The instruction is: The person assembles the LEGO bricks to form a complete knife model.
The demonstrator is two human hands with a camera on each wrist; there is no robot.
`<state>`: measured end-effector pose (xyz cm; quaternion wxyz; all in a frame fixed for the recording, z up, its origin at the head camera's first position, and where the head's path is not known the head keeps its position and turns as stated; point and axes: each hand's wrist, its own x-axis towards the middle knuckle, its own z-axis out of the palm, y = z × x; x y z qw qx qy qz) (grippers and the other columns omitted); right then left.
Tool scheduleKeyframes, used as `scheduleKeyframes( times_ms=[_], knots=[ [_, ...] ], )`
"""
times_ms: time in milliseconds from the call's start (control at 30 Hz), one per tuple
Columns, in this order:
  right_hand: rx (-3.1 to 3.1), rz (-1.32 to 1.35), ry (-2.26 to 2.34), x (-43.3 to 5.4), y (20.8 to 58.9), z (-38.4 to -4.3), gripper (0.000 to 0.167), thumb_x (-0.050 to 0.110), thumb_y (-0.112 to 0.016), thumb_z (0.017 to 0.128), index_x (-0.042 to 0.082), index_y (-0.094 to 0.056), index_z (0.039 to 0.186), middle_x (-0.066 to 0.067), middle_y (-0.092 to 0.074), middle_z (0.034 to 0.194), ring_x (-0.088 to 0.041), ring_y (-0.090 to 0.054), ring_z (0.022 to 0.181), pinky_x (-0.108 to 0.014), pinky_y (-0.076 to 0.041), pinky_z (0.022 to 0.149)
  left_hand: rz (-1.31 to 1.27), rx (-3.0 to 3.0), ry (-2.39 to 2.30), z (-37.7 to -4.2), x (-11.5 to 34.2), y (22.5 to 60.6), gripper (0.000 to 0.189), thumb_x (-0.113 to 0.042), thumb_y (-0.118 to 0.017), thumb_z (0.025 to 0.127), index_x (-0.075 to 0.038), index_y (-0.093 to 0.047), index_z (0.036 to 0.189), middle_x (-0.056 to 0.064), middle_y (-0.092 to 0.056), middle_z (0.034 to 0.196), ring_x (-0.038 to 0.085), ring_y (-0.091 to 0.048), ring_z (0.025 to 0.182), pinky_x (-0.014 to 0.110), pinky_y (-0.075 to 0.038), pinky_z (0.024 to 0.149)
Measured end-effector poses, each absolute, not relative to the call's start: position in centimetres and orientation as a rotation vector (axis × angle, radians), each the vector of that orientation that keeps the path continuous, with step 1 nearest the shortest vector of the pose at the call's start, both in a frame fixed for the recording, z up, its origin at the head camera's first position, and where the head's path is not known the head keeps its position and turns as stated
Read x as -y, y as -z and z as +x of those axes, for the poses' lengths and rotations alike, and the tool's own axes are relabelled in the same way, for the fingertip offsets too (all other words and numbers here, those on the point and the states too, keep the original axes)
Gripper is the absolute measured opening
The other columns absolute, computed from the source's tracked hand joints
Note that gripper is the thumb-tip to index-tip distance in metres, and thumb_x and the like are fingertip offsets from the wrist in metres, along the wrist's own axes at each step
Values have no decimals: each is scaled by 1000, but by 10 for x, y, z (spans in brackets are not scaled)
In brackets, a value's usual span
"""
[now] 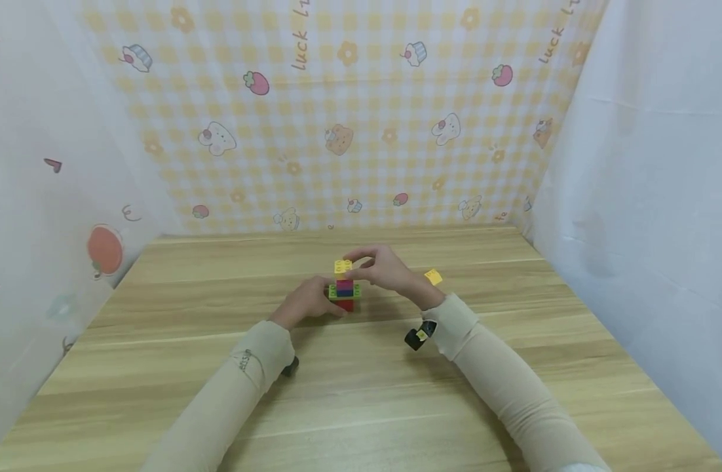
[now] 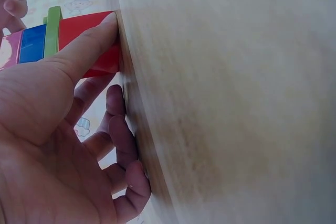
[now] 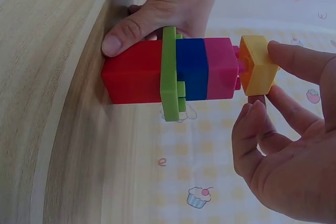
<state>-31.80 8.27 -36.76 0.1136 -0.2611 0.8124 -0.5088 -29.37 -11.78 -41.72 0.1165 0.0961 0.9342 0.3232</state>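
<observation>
Head view: left hand point(image 1: 304, 303) grips the red base of a brick tower point(image 1: 344, 292) on the bench point(image 1: 361, 393); right hand point(image 1: 384, 267) pinches the yellow brick point(image 1: 342, 266) on top.

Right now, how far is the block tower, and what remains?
Done: red block, green plate, blue block and pink block are stacked on the table. In hand: the right hand pinches a yellow block over the pink studs, not seated; the left hand holds the base. Left: a second yellow block lies loose.
</observation>
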Motion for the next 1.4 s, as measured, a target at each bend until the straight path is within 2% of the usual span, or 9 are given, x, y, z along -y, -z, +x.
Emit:
scheduleKeyframes(
  times_ms=[133,267,433,533,633,833,1100,1400],
  knots=[
    [-2373,-789,1496,-81,369,-318,36,20,-77,88,9,-69,121,-7,-65,121,-20,-71,92,-50,-54,75,282,-2728,-950,-293,118,418,50,-29,-87,77,-16,-69,122,6,-68,122,30,-58,119,56,-41,103],
    [-2370,-806,1493,-82,370,-319,36,20,-76,88,8,-69,122,-8,-64,122,-22,-71,93,-57,-53,80,295,-2730,-945,-293,118,416,53,-29,-87,77,-15,-68,124,7,-67,123,31,-58,120,57,-40,104],
    [-2396,-809,1478,-83,370,-320,34,20,-77,88,7,-70,119,-8,-66,119,-24,-70,95,-49,-55,86,314,-2727,-945,-294,118,417,48,-29,-87,77,-14,-69,120,5,-70,115,27,-62,113,54,-43,102],
    [-2418,-812,1464,-83,370,-320,33,19,-77,87,7,-71,117,-8,-66,117,-24,-69,94,-40,-56,84,305,-2728,-946,-294,119,417,49,-29,-87,77,-15,-69,121,4,-70,114,26,-62,111,52,-44,101],
    [-2430,-814,1456,-81,370,-320,33,19,-77,87,8,-71,117,-7,-66,117,-23,-70,93,-38,-57,82,299,-2734,-947,-295,119,418,52,-29,-87,77,-15,-68,123,4,-70,115,26,-62,111,52,-44,101],
    [-2427,-820,1451,-82,370,-319,33,20,-76,88,7,-70,117,-8,-66,119,-23,-70,92,-44,-57,85,306,-2733,-938,-295,118,418,46,-28,-87,77,-14,-70,118,3,-71,111,24,-63,107,51,-46,100],
    [-2385,-789,1490,-83,371,-322,31,22,-75,89,7,-71,116,-7,-66,120,-23,-70,94,-54,-53,90,302,-2750,-940,-297,119,418,56,-30,-88,75,-14,-67,124,5,-69,116,26,-61,112,51,-44,102],
    [-2397,-715,1476,-80,369,-321,29,24,-77,87,10,-72,112,-5,-65,120,-21,-70,94,-48,-53,91,312,-2739,-943,-295,119,417,53,-30,-88,76,-13,-68,122,4,-70,114,25,-63,110,51,-45,101]
  ],
)
